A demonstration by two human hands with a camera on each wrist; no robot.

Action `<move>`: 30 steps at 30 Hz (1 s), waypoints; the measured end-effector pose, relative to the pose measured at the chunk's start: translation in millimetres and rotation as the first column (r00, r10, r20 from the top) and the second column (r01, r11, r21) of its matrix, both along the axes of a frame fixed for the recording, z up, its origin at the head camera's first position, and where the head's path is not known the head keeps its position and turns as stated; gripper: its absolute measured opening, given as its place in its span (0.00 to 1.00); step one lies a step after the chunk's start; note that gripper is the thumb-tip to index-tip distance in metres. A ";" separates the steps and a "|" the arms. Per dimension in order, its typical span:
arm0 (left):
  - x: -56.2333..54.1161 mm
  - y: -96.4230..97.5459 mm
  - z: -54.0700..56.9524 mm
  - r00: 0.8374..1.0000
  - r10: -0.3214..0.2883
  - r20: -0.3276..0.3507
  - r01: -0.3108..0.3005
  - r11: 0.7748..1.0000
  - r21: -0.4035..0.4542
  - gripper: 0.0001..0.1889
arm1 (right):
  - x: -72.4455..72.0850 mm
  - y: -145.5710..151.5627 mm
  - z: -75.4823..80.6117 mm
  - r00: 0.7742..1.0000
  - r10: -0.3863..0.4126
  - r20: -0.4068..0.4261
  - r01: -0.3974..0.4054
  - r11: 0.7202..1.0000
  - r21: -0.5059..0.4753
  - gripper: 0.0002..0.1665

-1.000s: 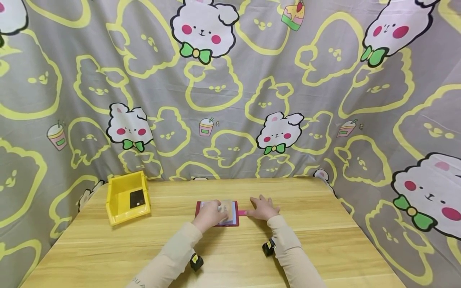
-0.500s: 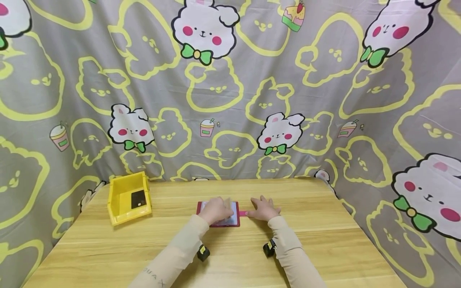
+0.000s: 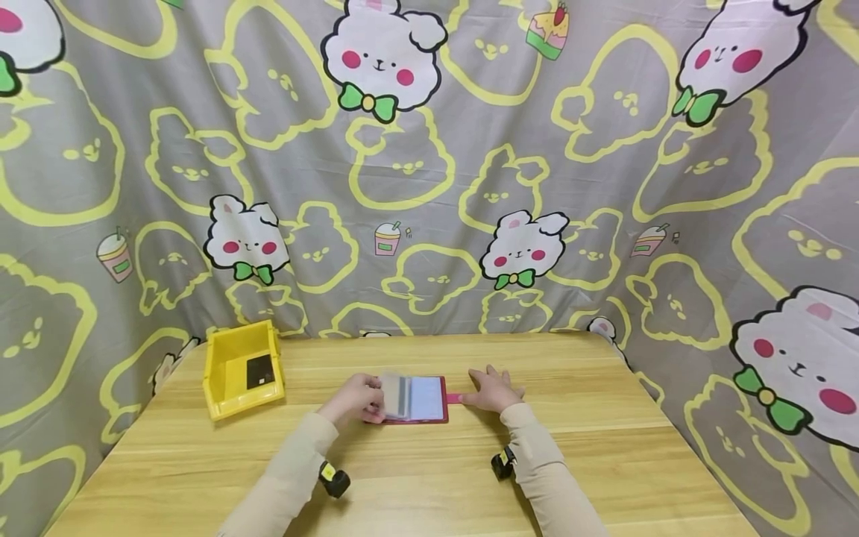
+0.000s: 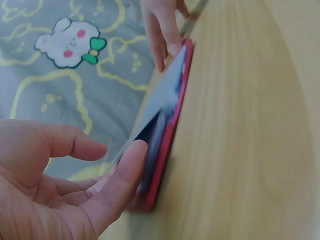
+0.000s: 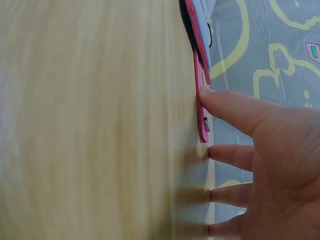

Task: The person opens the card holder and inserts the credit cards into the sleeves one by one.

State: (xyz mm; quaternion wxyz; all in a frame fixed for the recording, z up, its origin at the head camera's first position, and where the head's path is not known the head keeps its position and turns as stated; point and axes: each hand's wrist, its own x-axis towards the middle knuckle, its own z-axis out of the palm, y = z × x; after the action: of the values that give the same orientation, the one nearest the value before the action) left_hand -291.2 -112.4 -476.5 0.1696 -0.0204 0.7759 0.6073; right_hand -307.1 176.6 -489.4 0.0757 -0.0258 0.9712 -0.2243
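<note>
A red card holder (image 3: 427, 399) lies opened out on the table, with clear plastic sleeves inside. My left hand (image 3: 359, 399) is at its left side, thumb and fingers bent about the edge of a raised sleeve (image 3: 396, 395), which looks blurred. In the left wrist view, the thumb (image 4: 122, 175) lies in front of the tilted sleeve, and the other fingers are partly hidden behind it. My right hand (image 3: 492, 389) rests on the table to the right, fingers spread. Its thumb (image 5: 225, 104) presses on the pink strap (image 5: 199, 82) with a metal snap near the end.
A yellow bin (image 3: 221, 373) stands at the back left with a black card (image 3: 260, 371) inside. The wooden table (image 3: 429, 477) ends at a patterned curtain (image 3: 429, 298) behind.
My left hand has gone from above the card holder to its left side, bringing a sleeve leftward and baring the pale right-hand page. The right hand stays on the strap.
</note>
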 end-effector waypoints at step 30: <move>4.3 -168.2 78.9 0.973 0.164 -0.162 -0.191 0.966 -0.171 0.38 | 3.5 -0.4 2.2 1.000 0.008 -0.017 -0.008 1.000 0.010 0.43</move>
State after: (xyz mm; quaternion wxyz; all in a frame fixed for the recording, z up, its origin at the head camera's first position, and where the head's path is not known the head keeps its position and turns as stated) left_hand -286.9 -280.6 -397.6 0.0541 -0.0608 0.8346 0.5448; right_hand -303.6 176.1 -487.2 0.0686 -0.0314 0.9729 -0.2188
